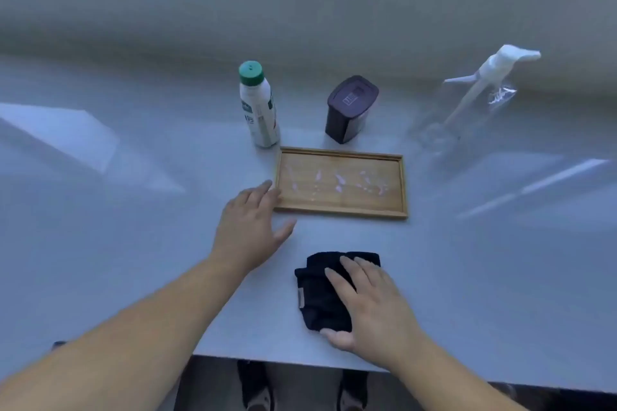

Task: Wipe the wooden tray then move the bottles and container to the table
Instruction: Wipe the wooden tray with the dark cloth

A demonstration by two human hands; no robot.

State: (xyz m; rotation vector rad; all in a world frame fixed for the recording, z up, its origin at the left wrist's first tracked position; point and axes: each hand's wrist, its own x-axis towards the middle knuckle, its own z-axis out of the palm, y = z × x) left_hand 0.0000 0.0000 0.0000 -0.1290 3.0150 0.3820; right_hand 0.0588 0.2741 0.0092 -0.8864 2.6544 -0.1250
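Your right hand [370, 304] is closest to the camera, lying flat and palm-down on a dark cloth [320, 294] near the front edge of the table [100, 243]. Fingers are spread and relaxed over the top of it, thumb tucked along the near side, so it's more pressing on the cloth than actually gripping it. The cloth itself looks folded or bunched, with a small tag showing on its left edge.

Your left hand [250, 227] is out ahead and to the left, open with the fingers stretched forward. The fingertips reach the near-left corner of the wooden tray [340, 210], touching or just about touching the rim; hard to say which. It isn't holding anything.

The tray sits flat in the middle of the table, long side facing you, and it has pale pinkish-white smears and droplets scattered across its floor. Nothing is standing in it.

Right behind the tray's far-left corner is a white bottle [260, 107] with a green cap, upright. To the right of that, also just behind the tray, is a dark container [350, 108] with a closed lid. Further off to the right, well apart from the tray, is a clear spray bottle [467, 103] with a white trigger head; its body is see-through enough that it kind of blends into the table.

All three are on the tabletop, not on the tray. Down below the table edge you can just make out your feet [257, 390].
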